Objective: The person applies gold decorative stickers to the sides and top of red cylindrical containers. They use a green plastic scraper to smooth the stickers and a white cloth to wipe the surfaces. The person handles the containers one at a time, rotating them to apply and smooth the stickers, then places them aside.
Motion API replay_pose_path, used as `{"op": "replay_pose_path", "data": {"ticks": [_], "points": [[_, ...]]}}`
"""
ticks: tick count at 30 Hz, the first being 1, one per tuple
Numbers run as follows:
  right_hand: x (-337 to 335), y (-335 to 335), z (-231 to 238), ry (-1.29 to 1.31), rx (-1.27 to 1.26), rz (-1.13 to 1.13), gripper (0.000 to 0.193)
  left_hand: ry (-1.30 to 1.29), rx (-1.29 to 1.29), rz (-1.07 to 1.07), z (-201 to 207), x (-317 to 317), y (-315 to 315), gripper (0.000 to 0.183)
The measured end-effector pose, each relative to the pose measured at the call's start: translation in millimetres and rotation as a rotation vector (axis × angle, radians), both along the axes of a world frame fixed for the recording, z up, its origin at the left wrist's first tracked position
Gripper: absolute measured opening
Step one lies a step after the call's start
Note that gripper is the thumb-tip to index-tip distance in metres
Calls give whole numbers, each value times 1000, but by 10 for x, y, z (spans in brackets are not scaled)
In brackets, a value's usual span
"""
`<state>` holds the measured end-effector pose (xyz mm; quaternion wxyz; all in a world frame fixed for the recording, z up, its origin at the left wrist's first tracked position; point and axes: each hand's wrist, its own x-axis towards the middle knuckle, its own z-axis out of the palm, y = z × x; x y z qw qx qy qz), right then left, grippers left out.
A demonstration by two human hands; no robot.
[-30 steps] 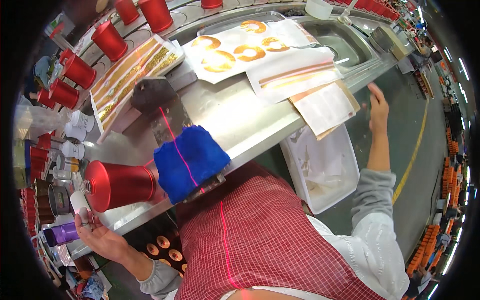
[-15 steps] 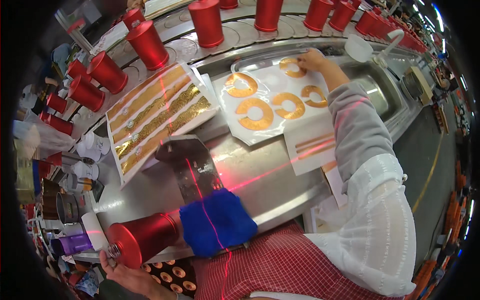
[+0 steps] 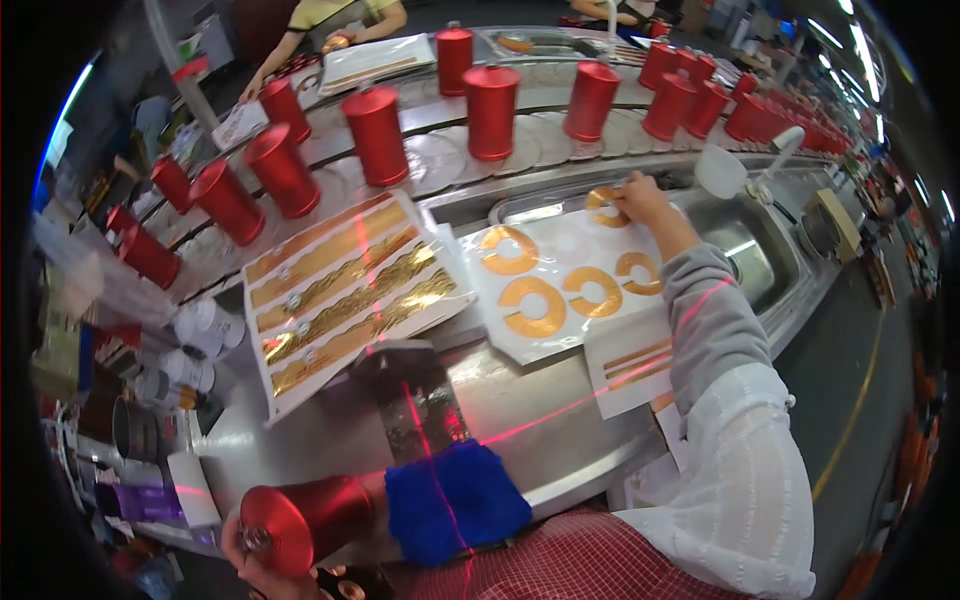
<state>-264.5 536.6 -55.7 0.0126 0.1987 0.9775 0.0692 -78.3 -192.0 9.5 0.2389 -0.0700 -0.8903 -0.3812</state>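
My left hand is wrapped round the capped end of a shiny red metal canister, which lies on its side at lower left. The canister's other end is close to a blue cloth draped over a dark metal support. At the far right of a white sheet, my right hand pinches the right edge of a gold, open ring-shaped decal. Several more such gold rings lie on that sheet. To its left, a larger sheet carries gold patterned strips.
Red canisters stand along a conveyor behind the bench. A sink with a white dipper is at right. White cups and a purple container sit at left. Another person's arms show across the conveyor.
The view has tilted up, so the bench appears lower and more of the conveyor's far side shows. My right hand stays at the same ring, and my left hand still holds the canister.
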Motion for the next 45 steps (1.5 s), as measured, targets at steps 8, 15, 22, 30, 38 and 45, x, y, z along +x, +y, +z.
{"op": "replay_pose_path", "data": {"ticks": [8,15,22,30,38,45], "points": [[-98,-101,170,372,-1014,344,36,-106,539,-285,105,0,165,96],[-29,-39,-469,180,53,288,43,-158,720,-501,-26,-101,116,91],[296,-2113,890,340,-810,307,30,-316,946,-713,-29,-358,161,92],[1386,-4849,1541,278,-1946,568,27,-396,983,-864,-89,-488,174,80],[1588,-5050,1021,414,-1646,767,19,-208,1185,-762,-50,-36,325,80],[1507,-5058,958,372,-1618,723,20,-290,1121,-597,67,-23,388,68]]}}
